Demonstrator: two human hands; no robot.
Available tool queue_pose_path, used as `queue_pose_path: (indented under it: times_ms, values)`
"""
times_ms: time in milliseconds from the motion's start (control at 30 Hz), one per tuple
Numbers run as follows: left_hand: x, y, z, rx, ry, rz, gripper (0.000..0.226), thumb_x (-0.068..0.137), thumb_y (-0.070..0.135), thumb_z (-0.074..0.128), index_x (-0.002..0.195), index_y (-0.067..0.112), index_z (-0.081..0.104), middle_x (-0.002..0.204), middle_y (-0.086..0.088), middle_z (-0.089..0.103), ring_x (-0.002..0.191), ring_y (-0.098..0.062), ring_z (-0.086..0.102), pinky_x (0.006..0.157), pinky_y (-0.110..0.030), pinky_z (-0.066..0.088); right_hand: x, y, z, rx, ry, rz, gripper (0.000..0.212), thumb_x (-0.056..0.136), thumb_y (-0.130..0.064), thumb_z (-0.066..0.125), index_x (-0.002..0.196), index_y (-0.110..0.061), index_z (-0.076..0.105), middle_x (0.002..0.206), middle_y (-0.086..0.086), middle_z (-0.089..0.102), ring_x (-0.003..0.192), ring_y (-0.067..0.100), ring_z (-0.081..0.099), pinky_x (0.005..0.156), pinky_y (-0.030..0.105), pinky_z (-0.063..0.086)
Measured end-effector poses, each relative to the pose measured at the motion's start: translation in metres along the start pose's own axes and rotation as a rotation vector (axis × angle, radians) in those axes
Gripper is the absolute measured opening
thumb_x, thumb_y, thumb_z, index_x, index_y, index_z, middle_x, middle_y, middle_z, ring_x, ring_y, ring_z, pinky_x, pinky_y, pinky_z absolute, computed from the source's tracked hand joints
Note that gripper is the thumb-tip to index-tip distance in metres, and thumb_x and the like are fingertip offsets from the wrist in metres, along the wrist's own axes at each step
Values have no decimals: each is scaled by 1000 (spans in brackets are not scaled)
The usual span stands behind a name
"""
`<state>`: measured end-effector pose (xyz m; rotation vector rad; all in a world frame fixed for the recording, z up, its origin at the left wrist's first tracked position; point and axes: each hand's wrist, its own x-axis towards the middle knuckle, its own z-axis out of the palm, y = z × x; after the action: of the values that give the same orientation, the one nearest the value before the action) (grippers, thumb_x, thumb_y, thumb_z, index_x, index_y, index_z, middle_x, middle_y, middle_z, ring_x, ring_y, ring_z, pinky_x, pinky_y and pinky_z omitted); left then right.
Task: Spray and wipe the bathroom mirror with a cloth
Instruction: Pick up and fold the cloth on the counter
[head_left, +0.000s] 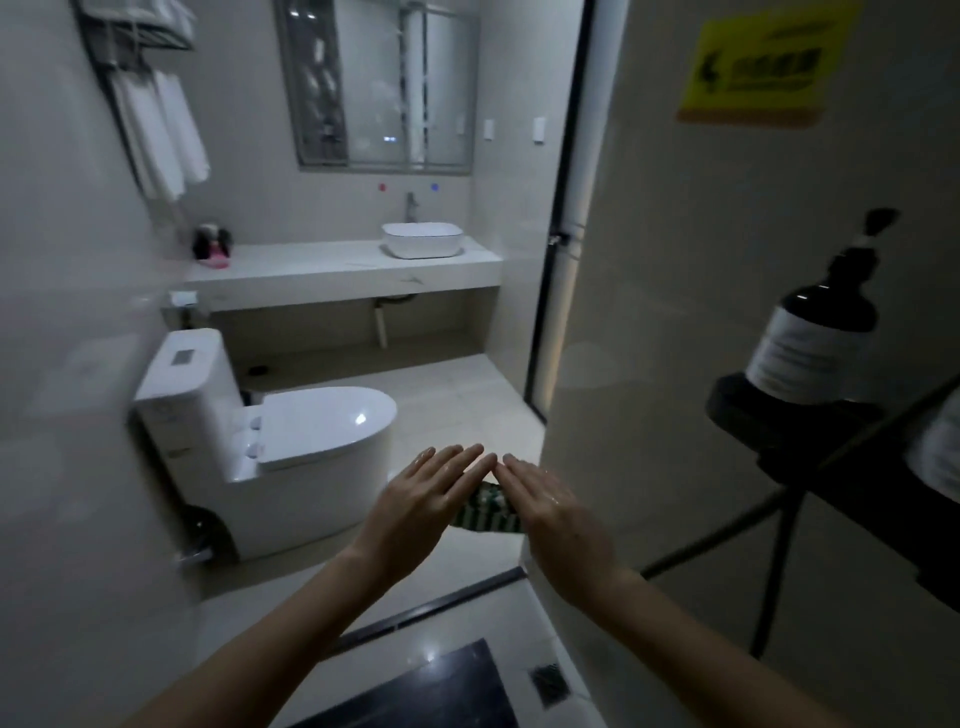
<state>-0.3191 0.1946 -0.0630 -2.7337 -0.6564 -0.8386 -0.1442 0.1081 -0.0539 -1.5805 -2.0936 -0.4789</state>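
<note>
- Hands both empty: left hand (423, 496) and right hand (548, 506) at lower centre, palms down, fingers straight and released, fingertips nearly meeting; reads as a start pose, nothing picked up yet.
- Mirror (382, 85) at upper centre on far wall, above basin (422, 239) and counter (343, 270), well apart from the hands.
- Green striped cloth-like thing (491, 512) on floor, seen between the hands; cannot tell if it is the wiping cloth.
- Spray bottle not visible; dark pump bottle (818, 332) on shelf at right, probably soap.
- Toilet (311, 431) at left centre.
</note>
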Motion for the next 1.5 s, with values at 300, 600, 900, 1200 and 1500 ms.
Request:
queue_pose_path:
  times_ms: [300,600,900,1200,1500]
  values:
    - [-2,-163,47,30,-84,-144,88,49,13,92,128,15,54,120,-10,66,105,-26,66,84,-40,53,139,8,134,91,-159,-89,64,63,-15,87,120,-6,60,111,12,67,92,24,68,76,34,59]
    - [34,-289,82,29,-62,-249,79,49,12,92,122,10,62,118,-12,66,105,-28,66,88,-40,50,263,33,204,116,-134,-132,66,53,-5,89,114,-2,64,104,14,70,86,26,70,71,33,58]
    - [114,-374,157,84,-57,-268,71,54,4,86,120,7,63,115,-14,67,102,-29,66,84,-43,53,353,126,278,134,-204,-138,48,68,-2,80,112,-2,62,106,19,67,90,32,67,74,41,57]
    - [231,-469,225,154,-63,-305,70,57,6,87,122,8,61,118,-11,66,105,-27,65,89,-42,50,477,246,338,189,-315,-122,53,93,-16,55,143,-11,38,144,11,45,130,25,45,107,35,36]
    - [295,-579,312,137,-141,-318,73,59,14,87,125,7,58,121,-13,64,110,-30,63,94,-48,44,562,317,431,231,-382,-102,50,85,-13,65,132,-6,49,129,15,57,114,31,57,94,40,47]
